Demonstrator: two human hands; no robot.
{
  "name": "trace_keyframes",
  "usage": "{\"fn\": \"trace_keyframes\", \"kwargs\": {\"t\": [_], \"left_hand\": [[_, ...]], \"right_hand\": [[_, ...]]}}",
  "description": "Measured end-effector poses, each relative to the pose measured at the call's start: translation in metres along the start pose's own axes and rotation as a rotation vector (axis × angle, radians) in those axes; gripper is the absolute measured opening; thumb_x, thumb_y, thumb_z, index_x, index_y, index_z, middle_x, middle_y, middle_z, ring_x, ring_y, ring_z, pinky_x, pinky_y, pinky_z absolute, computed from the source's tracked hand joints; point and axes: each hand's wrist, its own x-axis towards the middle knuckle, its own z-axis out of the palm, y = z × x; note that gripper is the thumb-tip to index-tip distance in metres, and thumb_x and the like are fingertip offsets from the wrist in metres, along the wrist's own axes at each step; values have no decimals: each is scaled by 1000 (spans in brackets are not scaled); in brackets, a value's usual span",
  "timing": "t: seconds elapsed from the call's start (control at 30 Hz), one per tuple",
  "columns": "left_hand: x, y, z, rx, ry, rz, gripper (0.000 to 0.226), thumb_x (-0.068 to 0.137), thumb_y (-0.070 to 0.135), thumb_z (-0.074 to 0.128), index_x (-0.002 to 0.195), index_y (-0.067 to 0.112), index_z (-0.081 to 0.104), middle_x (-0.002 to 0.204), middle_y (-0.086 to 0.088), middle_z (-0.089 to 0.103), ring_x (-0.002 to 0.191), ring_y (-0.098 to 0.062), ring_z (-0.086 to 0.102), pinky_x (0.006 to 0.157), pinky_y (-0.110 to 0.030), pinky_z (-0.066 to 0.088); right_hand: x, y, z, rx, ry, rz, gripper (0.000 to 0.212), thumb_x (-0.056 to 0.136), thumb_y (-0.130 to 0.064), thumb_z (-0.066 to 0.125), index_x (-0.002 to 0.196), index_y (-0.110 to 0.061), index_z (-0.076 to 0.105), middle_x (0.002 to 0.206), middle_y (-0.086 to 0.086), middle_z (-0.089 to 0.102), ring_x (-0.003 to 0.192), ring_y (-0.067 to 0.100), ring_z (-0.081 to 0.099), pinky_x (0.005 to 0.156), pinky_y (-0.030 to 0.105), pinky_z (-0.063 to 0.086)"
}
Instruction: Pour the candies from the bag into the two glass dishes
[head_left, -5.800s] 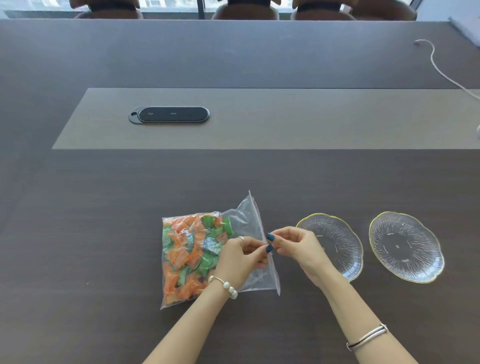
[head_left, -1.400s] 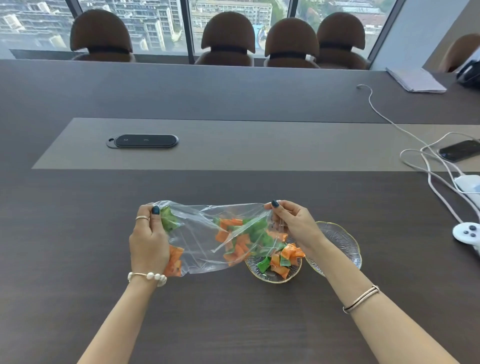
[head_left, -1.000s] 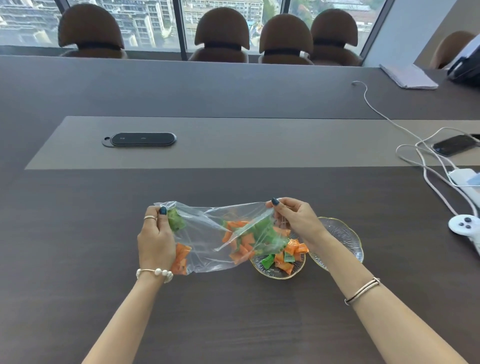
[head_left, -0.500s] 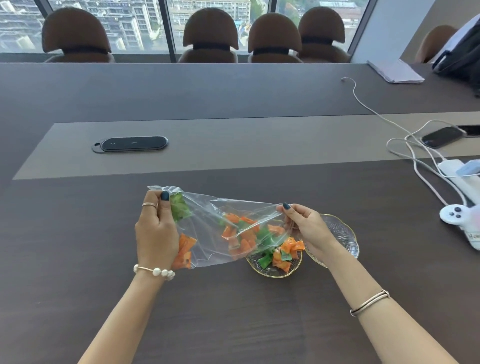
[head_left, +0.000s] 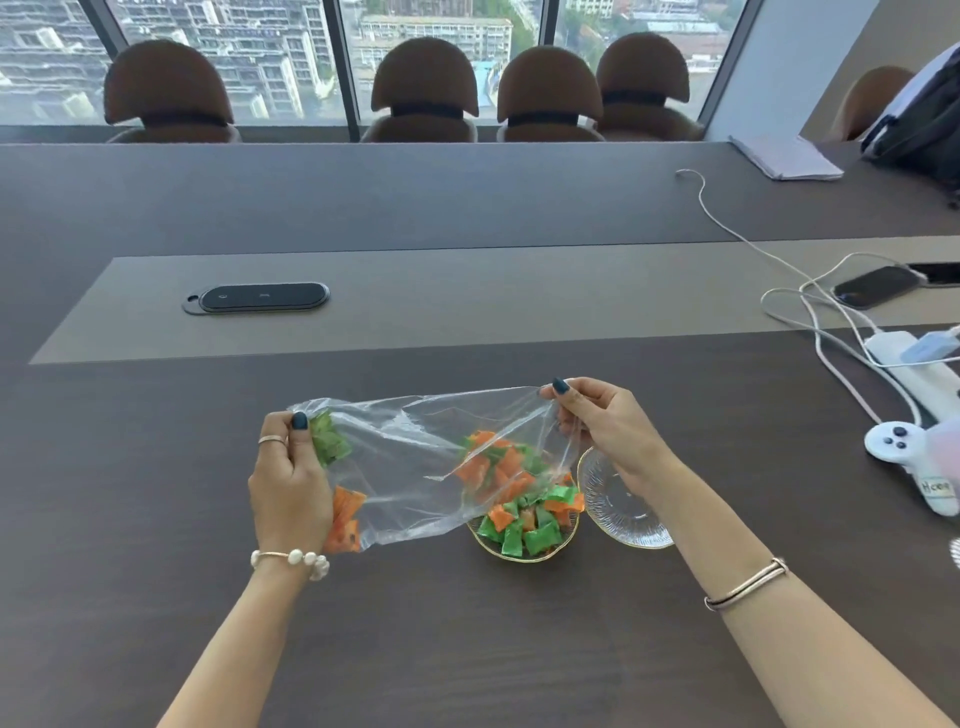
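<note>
A clear plastic bag (head_left: 415, 467) hangs stretched sideways above the dark table. My left hand (head_left: 291, 483) grips its closed bottom end, where a few green and orange candies sit. My right hand (head_left: 608, 431) pinches the upper edge of its open mouth. Orange and green candies (head_left: 524, 525) lie heaped in the left glass dish (head_left: 519, 555), under the bag's mouth; more are inside the bag just above it. The right glass dish (head_left: 623, 509) holds nothing and is partly hidden by my right wrist.
A black oval device (head_left: 260, 297) lies on the grey centre strip. At the right are white cables (head_left: 810, 312), a phone (head_left: 875, 287), a power strip (head_left: 914, 364) and a white controller (head_left: 904, 447). Brown chairs (head_left: 426, 93) line the far side.
My right hand has lifted the bag's mouth higher, levelling the bag. More candies lie in the left dish than before. The camera has tilted up slightly.
</note>
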Motion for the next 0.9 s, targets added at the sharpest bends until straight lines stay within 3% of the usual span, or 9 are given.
{"fn": "trace_keyframes", "kwargs": {"t": [0.43,0.6,0.7,0.8,0.9], "left_hand": [[-59,12,86,11,7,-40,21,97,29,34,87,15,45,59,-1,45,54,-23,41,54,-36,34],[-77,36,118,-13,-71,-54,19,95,25,39,90,15,54,62,0,48,58,-25,42,55,-36,37],[-83,62,131,-63,-162,-25,20,92,22,44,95,22,64,71,-3,60,61,-24,51,61,-38,45],[-82,87,144,-9,-279,7,25,91,22,47,106,19,67,65,0,58,53,-17,49,54,-33,41],[-69,107,158,-61,-446,-208,25,88,19,51,105,8,67,71,-9,66,61,-27,60,60,-34,48]], "right_hand": [[1,14,-117,-5,1,67,17,90,-21,56,88,-13,72,51,-12,57,52,0,52,56,13,47],[6,52,-160,16,65,197,18,91,-22,56,87,-14,72,54,-10,55,57,10,51,66,27,41],[9,80,-176,79,118,319,17,90,-21,56,82,-17,70,57,-3,53,51,8,50,60,22,42],[10,100,-183,122,168,416,13,89,-17,58,81,-15,68,53,-3,53,40,1,50,44,14,44],[14,115,-185,135,197,461,13,88,-14,59,76,-14,66,50,-4,55,36,2,49,39,14,42]]}}
